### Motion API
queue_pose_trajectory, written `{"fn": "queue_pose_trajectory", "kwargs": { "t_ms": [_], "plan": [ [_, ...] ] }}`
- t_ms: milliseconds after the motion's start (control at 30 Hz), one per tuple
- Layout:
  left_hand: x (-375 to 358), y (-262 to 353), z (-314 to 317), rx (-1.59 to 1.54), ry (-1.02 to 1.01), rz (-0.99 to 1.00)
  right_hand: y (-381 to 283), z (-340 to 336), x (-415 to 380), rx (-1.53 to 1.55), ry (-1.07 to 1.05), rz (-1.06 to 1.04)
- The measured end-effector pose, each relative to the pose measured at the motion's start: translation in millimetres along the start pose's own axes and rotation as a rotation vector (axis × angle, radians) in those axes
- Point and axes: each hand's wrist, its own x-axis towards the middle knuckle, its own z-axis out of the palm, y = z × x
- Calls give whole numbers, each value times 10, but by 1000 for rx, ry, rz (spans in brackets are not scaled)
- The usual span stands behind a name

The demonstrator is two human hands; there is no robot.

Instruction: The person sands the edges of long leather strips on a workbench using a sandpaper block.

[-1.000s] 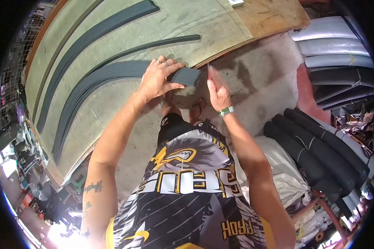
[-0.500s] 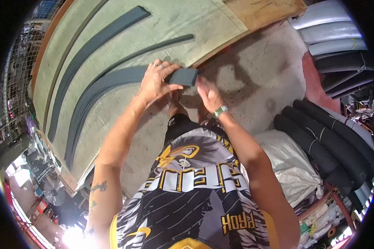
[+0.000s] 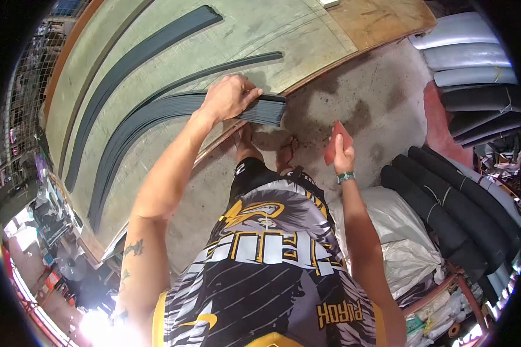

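My left hand (image 3: 228,96) grips the near end of a thick bundle of long dark strips (image 3: 150,113) that lies along the workbench (image 3: 237,34); the bundle's end juts past the bench edge. My right hand (image 3: 341,151) is off to the right, away from the bundle, over the concrete floor, and holds a small flat reddish piece (image 3: 337,140) upright between its fingers. A watch sits on that wrist.
Two more dark strips lie on the bench, a wide strip (image 3: 139,55) and a thin strip (image 3: 214,68). Rolls of dark material (image 3: 457,202) and grey rolls (image 3: 469,58) are stacked at the right. A white sack (image 3: 399,231) lies by my right side.
My right hand has pulled away from the bundle's end to the right and down, and it now shows the reddish piece. My left hand has closed over the bundle's top.
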Motion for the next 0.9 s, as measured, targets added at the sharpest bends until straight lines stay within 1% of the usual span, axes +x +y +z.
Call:
{"fn": "queue_pose_trajectory", "kwargs": {
  "t_ms": [33,100,167,200,333,433,467,500,533,600,633,700,733,767,833,900],
  "plan": [
    [16,-24,24,22,26,14,57,-33,-33,4,7,-39],
    [61,-47,72,66,87,45,126,-95,-87,7,37,-41],
    [169,-87,21,104,208,90,159,-125,-129,10,71,-31],
    [201,-61,-50,124,269,108,112,-140,-123,12,58,-31],
    [155,-15,-343,20,614,141,-170,-117,-60,60,9,-43],
    [-263,76,-383,10,496,204,-415,32,42,155,1,-46],
    [-374,57,-265,77,347,225,-433,66,110,102,-46,-41],
    [-435,24,-60,135,314,283,-424,105,165,48,-92,-33],
    [-471,-18,132,189,278,335,-643,226,141,89,-122,-63],
    [-422,-82,329,186,281,291,-1091,467,88,171,-185,-119],
    [-393,-89,384,178,284,268,-1288,661,50,238,-182,-158],
    [-386,-54,351,135,259,250,-1217,817,199,171,-267,-177],
    [-395,-53,337,112,250,234,-1354,860,133,95,-302,-205],
    [-398,-79,355,102,285,265,-1492,902,66,19,-335,-235],
    [-440,-86,366,84,289,265,-1522,775,105,-148,-440,-98],
    [-409,-99,363,70,296,282,-1478,931,127,209,-378,-239]
  ]
}}
